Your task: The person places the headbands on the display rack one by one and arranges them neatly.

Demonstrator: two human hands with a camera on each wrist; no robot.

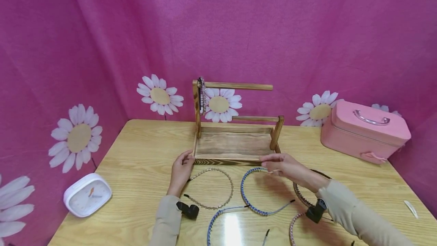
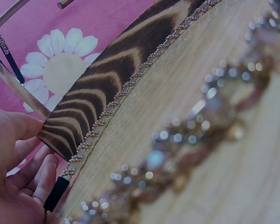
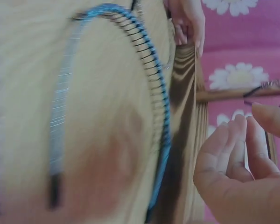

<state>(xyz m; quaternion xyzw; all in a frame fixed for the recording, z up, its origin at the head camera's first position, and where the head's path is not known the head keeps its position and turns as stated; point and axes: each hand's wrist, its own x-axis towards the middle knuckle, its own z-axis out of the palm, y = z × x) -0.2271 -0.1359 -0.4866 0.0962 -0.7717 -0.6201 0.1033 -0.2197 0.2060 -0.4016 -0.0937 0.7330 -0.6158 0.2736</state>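
Note:
A wooden stand (image 1: 235, 145) with a tray base and two rods sits at the back of the table. My left hand (image 1: 181, 171) holds its front left corner, thumb on the edge and fingers curled below. Over the front edge at the right hovers my right hand (image 1: 286, 168), fingers loosely bent and nothing between them. Under its fingertips lies a blue beaded headband (image 1: 243, 189). A gold beaded headband (image 1: 232, 189) is beside the left hand. From the upper rod, at its left end, hangs a sparkly toothed headband (image 1: 204, 100).
Nearer the front lie another blue headband (image 1: 209, 229), a pink one (image 1: 291, 229) and a dark one (image 1: 300, 197) partly behind the right arm. A white clock (image 1: 87, 194) stands left. A pink case (image 1: 365, 132) stands back right, and a small white clip (image 1: 411, 208) lies near the right edge.

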